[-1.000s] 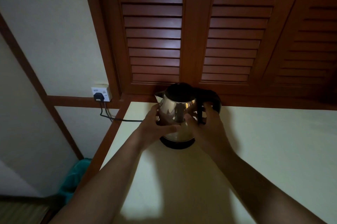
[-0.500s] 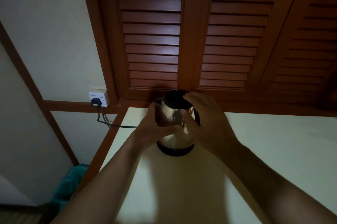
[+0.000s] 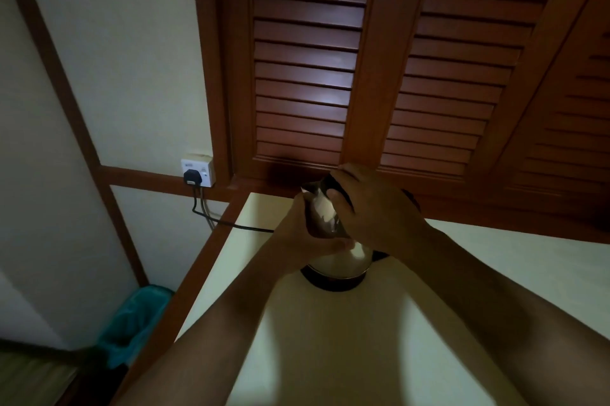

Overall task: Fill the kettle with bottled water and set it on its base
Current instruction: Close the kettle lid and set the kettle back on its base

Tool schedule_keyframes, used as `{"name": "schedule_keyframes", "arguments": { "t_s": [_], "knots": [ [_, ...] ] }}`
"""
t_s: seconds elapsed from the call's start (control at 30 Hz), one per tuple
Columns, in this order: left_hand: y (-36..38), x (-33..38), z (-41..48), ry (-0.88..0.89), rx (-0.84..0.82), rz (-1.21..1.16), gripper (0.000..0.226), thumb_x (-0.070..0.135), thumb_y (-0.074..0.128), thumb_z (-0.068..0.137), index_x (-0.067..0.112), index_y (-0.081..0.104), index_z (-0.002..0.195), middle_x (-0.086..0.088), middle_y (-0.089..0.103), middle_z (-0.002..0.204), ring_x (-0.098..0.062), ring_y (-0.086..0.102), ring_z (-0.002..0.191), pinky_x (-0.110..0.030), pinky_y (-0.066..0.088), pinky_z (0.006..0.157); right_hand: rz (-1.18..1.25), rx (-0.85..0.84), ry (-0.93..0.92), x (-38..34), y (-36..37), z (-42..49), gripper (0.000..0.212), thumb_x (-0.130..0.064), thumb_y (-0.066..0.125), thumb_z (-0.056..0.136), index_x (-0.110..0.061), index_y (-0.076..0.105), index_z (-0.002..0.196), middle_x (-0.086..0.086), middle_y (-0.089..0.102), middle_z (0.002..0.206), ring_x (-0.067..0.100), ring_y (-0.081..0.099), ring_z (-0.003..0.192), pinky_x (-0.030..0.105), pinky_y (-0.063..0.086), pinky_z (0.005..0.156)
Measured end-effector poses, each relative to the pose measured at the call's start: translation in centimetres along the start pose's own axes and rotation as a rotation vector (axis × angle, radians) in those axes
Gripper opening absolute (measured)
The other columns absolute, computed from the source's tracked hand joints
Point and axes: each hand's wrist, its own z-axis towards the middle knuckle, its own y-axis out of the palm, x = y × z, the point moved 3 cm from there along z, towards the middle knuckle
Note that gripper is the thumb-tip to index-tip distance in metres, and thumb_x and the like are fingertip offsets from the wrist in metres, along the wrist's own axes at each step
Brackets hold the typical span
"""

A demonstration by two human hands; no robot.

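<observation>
A shiny steel kettle (image 3: 340, 260) with a black lid stands on its round black base (image 3: 333, 281) near the back left of a pale table (image 3: 363, 339). My left hand (image 3: 307, 234) wraps round the kettle's left side. My right hand (image 3: 373, 207) lies over the top, its fingers curled on the black lid (image 3: 330, 182), and it hides the handle and most of the lid. No water bottle is in view.
A black cord (image 3: 231, 224) runs from the base off the table's left edge to a plug in a white wall socket (image 3: 198, 172). Dark louvred wooden doors (image 3: 313, 75) rise right behind the table. A teal-lined bin (image 3: 138, 323) stands on the floor at left.
My right hand rose from the handle side of the kettle onto the lid. The left hand stayed on the kettle's side, and the kettle kept its place on the base.
</observation>
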Motion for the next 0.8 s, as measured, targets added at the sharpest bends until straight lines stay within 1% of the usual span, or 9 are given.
{"name": "schedule_keyframes", "arguments": {
  "t_s": [0.07, 0.13, 0.23, 0.33, 0.47, 0.57, 0.67, 0.73, 0.8],
  "knots": [
    [0.0, 0.1, -0.1, 0.01, 0.004, 0.006, 0.08, 0.012, 0.094, 0.074, 0.026, 0.036, 0.128, 0.017, 0.053, 0.111, 0.001, 0.057, 0.098, -0.002, 0.048, 0.072, -0.004, -0.04, -0.049, -0.3, -0.7, 0.3, 0.038, -0.034, 0.044, 0.105, -0.015, 0.059, 0.133, 0.004, 0.061, 0.134, 0.02, 0.056, 0.122, 0.031, 0.039, 0.107],
    [0.0, 0.0, -0.3, 0.024, 0.011, -0.004, 0.079, 0.014, 0.095, 0.073, 0.024, 0.039, 0.129, 0.015, 0.054, 0.111, 0.001, 0.057, 0.098, -0.003, 0.048, 0.073, -0.002, -0.071, -0.094, -0.6, -0.9, 0.6, 0.042, -0.032, 0.04, 0.107, -0.017, 0.05, 0.145, 0.002, 0.05, 0.15, 0.019, 0.043, 0.138, 0.025, 0.021, 0.115],
    [0.2, -0.4, -0.6, 0.022, 0.023, -0.052, 0.083, 0.021, 0.097, 0.07, 0.025, 0.042, 0.132, 0.009, 0.059, 0.122, -0.001, 0.058, 0.109, -0.004, 0.049, 0.076, -0.048, -0.083, -0.151, -0.4, -0.5, 0.5, 0.044, -0.031, 0.038, 0.108, -0.017, 0.047, 0.149, 0.0, 0.045, 0.156, 0.015, 0.036, 0.145, 0.02, 0.004, 0.114],
    [0.4, -0.6, -0.7, 0.029, 0.03, -0.074, 0.085, 0.026, 0.098, 0.069, 0.023, 0.043, 0.135, 0.005, 0.061, 0.125, -0.008, 0.061, 0.114, -0.011, 0.052, 0.078, -0.231, -0.077, -0.242, -0.2, 0.2, 0.7, 0.039, -0.03, 0.05, 0.103, -0.016, 0.06, 0.137, 0.001, 0.059, 0.144, 0.016, 0.051, 0.135, 0.03, 0.022, 0.117],
    [0.3, -0.2, -0.9, 0.046, 0.022, -0.082, 0.076, 0.025, 0.097, 0.071, 0.033, 0.044, 0.125, 0.008, 0.061, 0.121, -0.005, 0.063, 0.109, -0.014, 0.053, 0.078, -0.141, -0.2, -0.151, 0.7, 0.7, 0.7, 0.05, -0.04, 0.028, 0.108, -0.027, 0.03, 0.156, -0.007, 0.03, 0.163, 0.018, 0.024, 0.151, 0.044, 0.019, 0.123],
    [0.0, 0.2, -1.2, 0.072, 0.009, -0.082, 0.072, 0.018, 0.094, 0.074, 0.041, 0.041, 0.117, 0.015, 0.057, 0.117, 0.013, 0.06, 0.101, -0.007, 0.05, 0.077, -0.077, -0.045, -0.134, 0.3, 0.4, -0.8, 0.05, -0.039, 0.032, 0.107, -0.026, 0.032, 0.155, -0.003, 0.033, 0.162, 0.022, 0.024, 0.151, 0.052, 0.023, 0.121],
    [-0.6, 0.2, -1.6, 0.1, -0.012, -0.109, 0.083, 0.012, 0.092, 0.077, 0.045, 0.037, 0.13, 0.019, 0.053, 0.131, 0.023, 0.053, 0.113, -0.007, 0.051, 0.085, 0.122, 0.165, -0.055, -0.3, -0.2, -3.8, 0.046, -0.035, 0.048, 0.103, -0.017, 0.049, 0.146, 0.0, 0.047, 0.153, 0.015, 0.031, 0.147, 0.044, 0.026, 0.122],
    [-1.0, -0.3, -1.9, 0.119, -0.019, -0.145, 0.096, 0.011, 0.092, 0.076, 0.044, 0.034, 0.145, 0.018, 0.05, 0.143, 0.009, 0.05, 0.131, -0.016, 0.053, 0.095, 0.272, 0.308, 0.044, -0.2, -0.1, -6.2, 0.041, -0.032, 0.056, 0.1, -0.017, 0.058, 0.138, -0.006, 0.052, 0.145, 0.011, 0.039, 0.141, 0.034, 0.031, 0.118],
    [-1.0, -0.7, -2.3, 0.125, -0.052, -0.177, 0.099, -0.001, 0.089, 0.077, 0.039, 0.035, 0.149, 0.017, 0.053, 0.144, -0.003, 0.054, 0.135, -0.02, 0.056, 0.094, 0.418, 0.371, 0.183, -0.1, 0.4, -8.4, 0.033, -0.03, 0.059, 0.099, -0.025, 0.06, 0.132, -0.017, 0.052, 0.137, 0.005, 0.045, 0.132, 0.024, 0.038, 0.11]
  ]
}}
